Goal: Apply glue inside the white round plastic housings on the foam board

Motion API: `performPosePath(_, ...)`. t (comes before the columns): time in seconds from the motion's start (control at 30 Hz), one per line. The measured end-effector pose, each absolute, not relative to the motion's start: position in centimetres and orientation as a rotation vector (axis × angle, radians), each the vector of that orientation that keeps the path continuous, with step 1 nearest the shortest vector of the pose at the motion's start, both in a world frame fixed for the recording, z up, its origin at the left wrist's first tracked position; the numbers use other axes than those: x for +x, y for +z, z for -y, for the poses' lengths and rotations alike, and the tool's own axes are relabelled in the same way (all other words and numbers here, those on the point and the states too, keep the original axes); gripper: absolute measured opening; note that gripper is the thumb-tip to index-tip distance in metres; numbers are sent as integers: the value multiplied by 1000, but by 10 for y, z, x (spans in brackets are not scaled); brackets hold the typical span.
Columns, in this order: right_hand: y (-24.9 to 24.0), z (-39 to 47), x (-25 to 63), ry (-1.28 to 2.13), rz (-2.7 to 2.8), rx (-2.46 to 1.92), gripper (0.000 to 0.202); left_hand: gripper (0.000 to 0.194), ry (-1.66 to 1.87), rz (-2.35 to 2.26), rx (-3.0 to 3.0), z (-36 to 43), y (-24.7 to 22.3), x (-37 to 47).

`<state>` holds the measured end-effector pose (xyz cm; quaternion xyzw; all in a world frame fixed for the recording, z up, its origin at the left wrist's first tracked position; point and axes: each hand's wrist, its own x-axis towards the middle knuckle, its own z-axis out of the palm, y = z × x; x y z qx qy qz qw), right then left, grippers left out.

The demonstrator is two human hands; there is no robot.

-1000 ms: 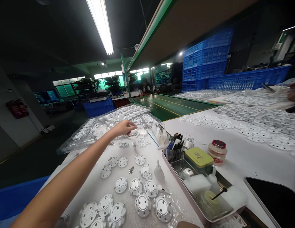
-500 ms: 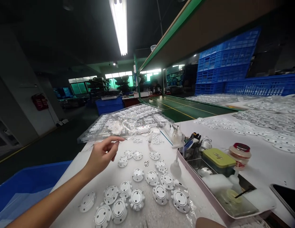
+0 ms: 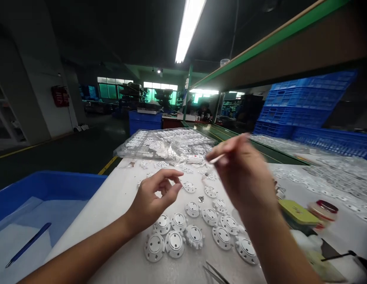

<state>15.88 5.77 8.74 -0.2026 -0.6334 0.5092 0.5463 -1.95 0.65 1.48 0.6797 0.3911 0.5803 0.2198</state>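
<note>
My left hand (image 3: 155, 199) hovers over the left side of the white table, its fingers curved. A gap shows between thumb and forefinger, with nothing visible in it. My right hand (image 3: 244, 173) is raised over the table's right side and smeared by motion. Its thumb and fingertips are pressed together around a small pale sliver too blurred to name. Below and between the hands lie several white round parts (image 3: 175, 243) with raised rims and dark holes. Tiny dark metal pieces (image 3: 201, 199) form a little pile among them. Tweezers (image 3: 214, 273) lie at the near edge.
Clear trays of small white parts (image 3: 139, 140) are stacked at the back. At left is a blue bin (image 3: 68, 177) holding a pen (image 3: 29, 244). A green-lidded box (image 3: 298, 212) and a red-lidded jar (image 3: 324, 213) stand right, before stacked blue crates (image 3: 290, 106).
My right hand has come up into view over the table. My left hand has moved right and its thumb and forefinger are further apart. The view has turned left, showing more of the blue bin.
</note>
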Motion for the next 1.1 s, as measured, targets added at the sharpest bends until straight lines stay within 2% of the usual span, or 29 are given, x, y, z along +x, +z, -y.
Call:
performPosePath(0.17, 48, -71, 133, 1480, 1479, -494, 35, 29, 1610, -1170, 1869, -12, 13, -23)
performPosePath(0.37, 32, -72, 131, 1676, 1428, -595, 41, 15, 1734, -1054, 2082, -12, 10, -20)
performPosePath(0.53, 25, -72, 126, 1814, 1375, -611, 42, 16, 1842, -1006, 2173, -8, 10, -18)
performPosePath(0.83, 23, -66, 123, 1878, 1441, -574, 46, 13, 1809, -1026, 2204, -7, 7, -14)
performPosePath(1.1, 20, -68, 128, 1696, 1639, -587, 47, 11, 1802, -926, 2299, -9, 6, -14)
